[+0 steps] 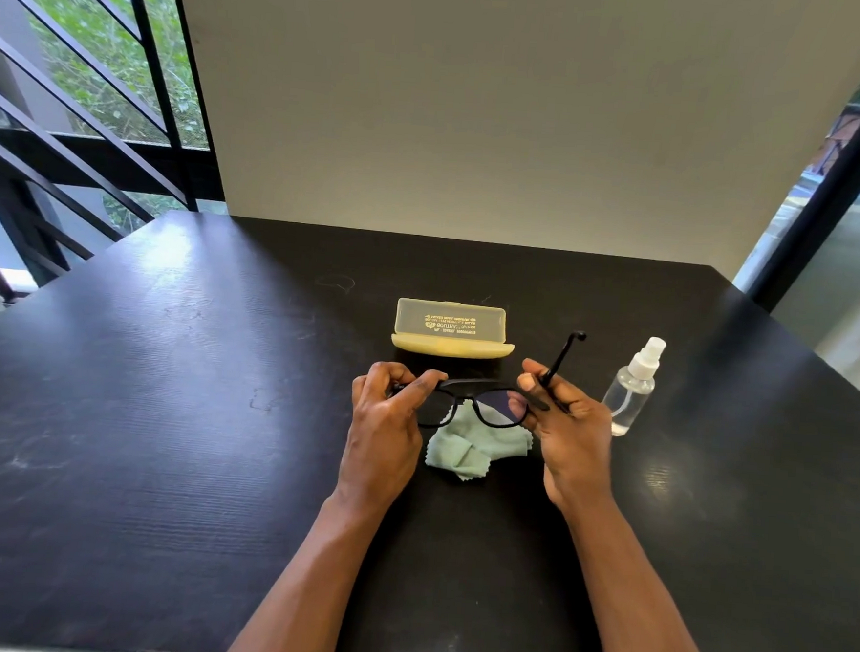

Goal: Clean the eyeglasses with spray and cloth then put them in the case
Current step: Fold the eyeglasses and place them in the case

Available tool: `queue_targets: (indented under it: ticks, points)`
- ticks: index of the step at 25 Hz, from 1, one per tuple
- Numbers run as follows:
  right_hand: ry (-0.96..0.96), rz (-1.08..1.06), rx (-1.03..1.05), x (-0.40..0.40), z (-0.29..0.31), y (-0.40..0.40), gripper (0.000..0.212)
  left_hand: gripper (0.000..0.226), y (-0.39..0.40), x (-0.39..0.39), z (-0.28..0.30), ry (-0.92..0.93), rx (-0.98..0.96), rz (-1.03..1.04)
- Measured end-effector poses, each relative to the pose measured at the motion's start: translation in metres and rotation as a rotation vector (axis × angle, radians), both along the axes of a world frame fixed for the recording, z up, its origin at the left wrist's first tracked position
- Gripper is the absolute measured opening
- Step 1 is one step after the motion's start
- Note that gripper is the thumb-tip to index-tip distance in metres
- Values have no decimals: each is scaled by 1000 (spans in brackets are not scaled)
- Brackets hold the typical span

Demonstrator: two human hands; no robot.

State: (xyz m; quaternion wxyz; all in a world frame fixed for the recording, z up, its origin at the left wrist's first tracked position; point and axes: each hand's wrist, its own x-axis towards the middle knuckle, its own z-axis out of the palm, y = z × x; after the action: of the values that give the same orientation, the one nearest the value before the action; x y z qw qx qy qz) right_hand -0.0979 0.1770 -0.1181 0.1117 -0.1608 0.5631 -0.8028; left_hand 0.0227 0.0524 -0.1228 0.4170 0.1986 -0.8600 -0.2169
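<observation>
Black-framed eyeglasses (469, 389) hang above the table between both hands. My left hand (390, 425) pinches the frame's left end. My right hand (563, 427) grips the right end, with the right temple arm sticking up and away between its fingers. Under the glasses lies a crumpled pale green cloth (470, 448) on the table. A yellow translucent case (452, 330) stands open just behind, lid up. To the right of my right hand stands a clear spray bottle (632, 388) with a white nozzle.
All of it sits on a black wooden table (183, 410) that reaches to a white wall at the back. Black railings and a window are at the left, a glass panel at the right.
</observation>
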Motion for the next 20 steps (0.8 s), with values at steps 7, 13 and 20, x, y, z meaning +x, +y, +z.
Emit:
queue_targets:
  ticks: [7,13,20]
  points:
    - [47,126,-30,-1,5,9,25,49,0,2,4,4,56,8]
    - [-14,226,-47,-7,6,13,22,41,-2,2,3,48,57,33]
    - [153,156,-66,-2,7,12,27,27,-5,1,8,271,652,-49]
